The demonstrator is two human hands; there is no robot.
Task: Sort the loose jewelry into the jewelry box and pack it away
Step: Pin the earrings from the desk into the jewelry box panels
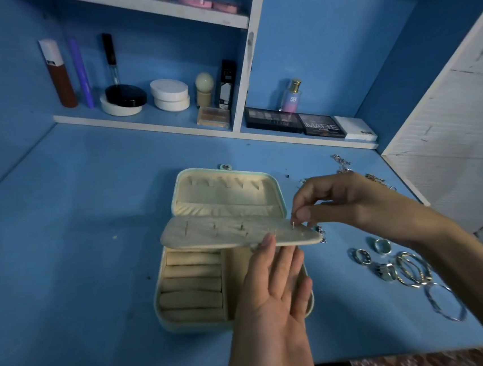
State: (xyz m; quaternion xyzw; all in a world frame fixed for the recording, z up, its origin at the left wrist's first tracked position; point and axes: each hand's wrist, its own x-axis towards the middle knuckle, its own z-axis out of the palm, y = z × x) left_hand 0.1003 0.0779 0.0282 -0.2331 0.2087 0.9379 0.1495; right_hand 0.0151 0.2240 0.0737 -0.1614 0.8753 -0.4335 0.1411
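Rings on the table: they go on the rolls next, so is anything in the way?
Yes: the flap hangs over the far rolls, and the left hand propping it lies between them and the rings.

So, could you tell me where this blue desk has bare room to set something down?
The blue desktop is bare left of the open cream jewelry box and behind it up to the white shelf ledge. Right of the box is crowded: silver rings, bangles, chains.

"MATTE" on dark eyeshadow palette (pixel 322 126), "SB" on pink perfume btl (pixel 292 101); other labels too blurred
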